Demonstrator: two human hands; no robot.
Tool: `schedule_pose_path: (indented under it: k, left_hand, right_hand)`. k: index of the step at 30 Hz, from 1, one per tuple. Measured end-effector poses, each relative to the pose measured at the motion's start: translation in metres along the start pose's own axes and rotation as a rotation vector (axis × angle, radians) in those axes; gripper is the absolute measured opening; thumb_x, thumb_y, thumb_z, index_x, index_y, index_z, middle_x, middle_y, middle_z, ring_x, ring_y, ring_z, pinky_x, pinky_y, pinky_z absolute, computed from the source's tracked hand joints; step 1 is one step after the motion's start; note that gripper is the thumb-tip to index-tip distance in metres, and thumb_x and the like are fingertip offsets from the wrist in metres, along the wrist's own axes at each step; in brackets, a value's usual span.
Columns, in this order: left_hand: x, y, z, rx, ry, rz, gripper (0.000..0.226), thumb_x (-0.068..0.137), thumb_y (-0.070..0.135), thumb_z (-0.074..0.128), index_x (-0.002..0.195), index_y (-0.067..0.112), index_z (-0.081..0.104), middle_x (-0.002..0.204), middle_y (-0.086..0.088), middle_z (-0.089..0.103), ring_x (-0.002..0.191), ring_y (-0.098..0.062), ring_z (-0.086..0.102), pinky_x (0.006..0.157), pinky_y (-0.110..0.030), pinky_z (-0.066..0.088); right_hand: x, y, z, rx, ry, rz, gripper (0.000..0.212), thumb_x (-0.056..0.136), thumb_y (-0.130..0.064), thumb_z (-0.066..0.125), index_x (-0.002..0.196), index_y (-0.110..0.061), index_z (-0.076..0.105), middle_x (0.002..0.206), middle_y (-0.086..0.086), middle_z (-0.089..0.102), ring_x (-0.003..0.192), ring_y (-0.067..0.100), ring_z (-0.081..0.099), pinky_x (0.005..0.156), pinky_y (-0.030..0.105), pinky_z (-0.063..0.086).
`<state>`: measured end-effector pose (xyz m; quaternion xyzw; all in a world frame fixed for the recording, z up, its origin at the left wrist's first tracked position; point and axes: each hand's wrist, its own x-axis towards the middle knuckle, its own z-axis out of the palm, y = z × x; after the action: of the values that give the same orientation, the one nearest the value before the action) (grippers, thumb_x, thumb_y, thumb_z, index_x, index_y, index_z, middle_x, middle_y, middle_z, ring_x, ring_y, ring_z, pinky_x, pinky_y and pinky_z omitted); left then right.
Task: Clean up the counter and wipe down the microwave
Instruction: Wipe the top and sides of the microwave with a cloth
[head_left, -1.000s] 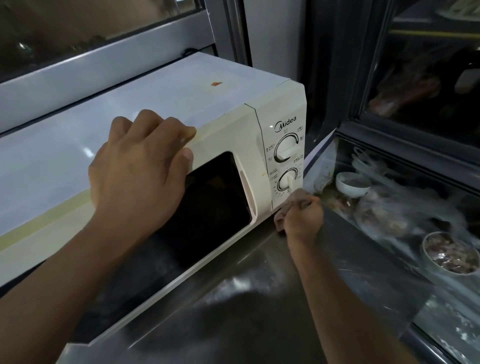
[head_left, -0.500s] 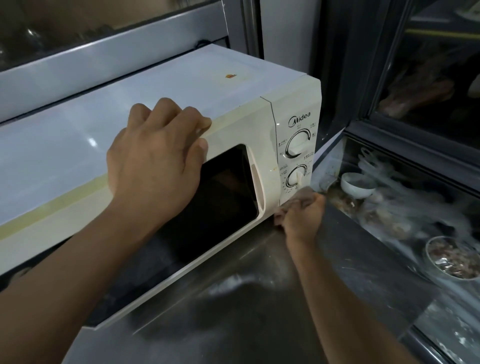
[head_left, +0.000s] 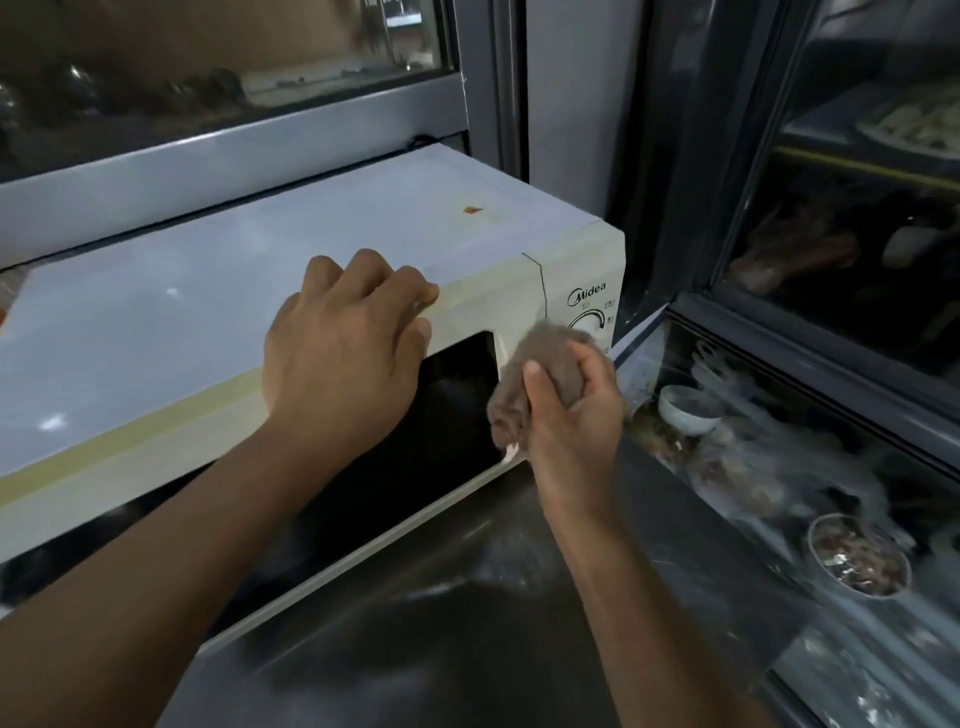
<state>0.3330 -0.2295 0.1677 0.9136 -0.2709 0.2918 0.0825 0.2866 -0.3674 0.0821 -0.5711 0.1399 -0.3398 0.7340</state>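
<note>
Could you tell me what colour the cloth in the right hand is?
Greyish brown; the cloth shows best in the head view.

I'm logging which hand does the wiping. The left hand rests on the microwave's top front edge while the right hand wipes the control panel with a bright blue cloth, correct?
Not quite: the cloth is brownish grey, not bright blue, as the head view shows. The rest stands: the left hand rests on the microwave's top front edge, and the right hand holds the cloth against the control panel.
</note>
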Motion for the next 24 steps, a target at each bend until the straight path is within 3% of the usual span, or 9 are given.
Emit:
schedule_pose_path:
  k: [3,5,6,9,11,15,17,20,24]
  left_hand:
    - [0.0,-0.001,-0.002,0.005,-0.021,-0.006,0.026,0.091,0.027,0.048,0.113,0.021,0.06,0.103,-0.001,0.057,0.095,-0.029,0.047,0.063,-0.03,0.029]
    - [0.0,0.0,-0.002,0.003,-0.028,-0.009,0.026,0.091,0.027,0.049,0.114,0.021,0.059,0.105,-0.001,0.056,0.096,-0.028,0.046,0.065,-0.031,0.027]
    - [0.0,0.0,-0.001,0.004,-0.028,-0.009,0.026,0.091,0.028,0.049,0.115,0.021,0.058,0.106,-0.002,0.056,0.096,-0.028,0.046,0.066,-0.031,0.027]
    - [0.001,-0.001,0.001,0.015,-0.019,-0.002,0.026,0.092,0.028,0.048,0.115,0.021,0.058,0.106,-0.002,0.055,0.096,-0.028,0.045,0.066,-0.031,0.026]
    - [0.0,-0.001,0.002,0.017,-0.015,-0.006,0.026,0.091,0.027,0.048,0.114,0.021,0.058,0.105,-0.002,0.055,0.095,-0.028,0.045,0.066,-0.032,0.026]
    - [0.0,0.0,0.001,-0.004,-0.017,-0.009,0.026,0.091,0.027,0.048,0.115,0.022,0.059,0.106,-0.001,0.056,0.096,-0.028,0.045,0.067,-0.031,0.026]
    - [0.0,0.001,-0.001,-0.013,-0.023,-0.016,0.026,0.092,0.026,0.047,0.115,0.022,0.059,0.107,-0.001,0.056,0.096,-0.027,0.044,0.067,-0.031,0.028]
    - [-0.001,0.001,-0.002,-0.007,-0.033,-0.014,0.027,0.092,0.026,0.045,0.116,0.022,0.058,0.108,0.0,0.055,0.097,-0.027,0.044,0.068,-0.032,0.029]
    - [0.0,0.001,-0.001,0.003,-0.03,-0.009,0.027,0.092,0.026,0.046,0.116,0.022,0.058,0.108,-0.001,0.055,0.097,-0.028,0.044,0.068,-0.032,0.029]
  right_hand:
    - [0.011,-0.024,0.03,-0.193,0.061,-0.171,0.019,0.085,-0.007,0.064,0.103,-0.003,0.058,0.115,0.007,0.043,0.108,0.02,0.049,0.089,0.01,0.042]
    - [0.013,-0.027,0.044,-0.317,0.107,-0.259,0.024,0.085,-0.012,0.064,0.107,-0.009,0.055,0.116,0.003,0.039,0.111,0.018,0.042,0.099,0.02,0.037]
    - [0.013,-0.022,0.046,-0.374,0.13,-0.308,0.027,0.086,-0.014,0.063,0.11,-0.009,0.053,0.117,0.004,0.038,0.112,0.017,0.04,0.101,0.025,0.035]
    - [0.005,0.007,0.036,-0.526,0.152,-0.47,0.033,0.087,-0.019,0.06,0.117,-0.01,0.048,0.122,0.014,0.04,0.116,0.012,0.031,0.098,0.018,0.031]
    - [0.0,0.026,0.022,-0.555,0.11,-0.518,0.033,0.089,-0.023,0.057,0.116,-0.017,0.04,0.124,0.018,0.038,0.119,0.012,0.03,0.1,0.022,0.036]
    - [-0.009,0.057,0.001,-0.57,0.051,-0.464,0.035,0.089,-0.022,0.055,0.117,-0.014,0.036,0.124,0.024,0.039,0.121,0.032,0.043,0.099,0.045,0.046]
    - [-0.02,0.07,-0.008,-0.587,0.013,-0.338,0.043,0.09,-0.018,0.056,0.121,0.004,0.036,0.124,0.028,0.04,0.118,0.038,0.047,0.095,0.051,0.047]
    - [-0.029,0.069,-0.015,-0.576,-0.016,-0.241,0.036,0.093,-0.012,0.05,0.117,0.013,0.04,0.118,0.028,0.043,0.11,0.037,0.051,0.088,0.052,0.047]
    - [-0.012,0.032,0.003,-0.608,0.021,-0.366,0.028,0.094,-0.01,0.049,0.115,0.008,0.045,0.122,0.023,0.043,0.119,0.035,0.044,0.099,0.045,0.043]
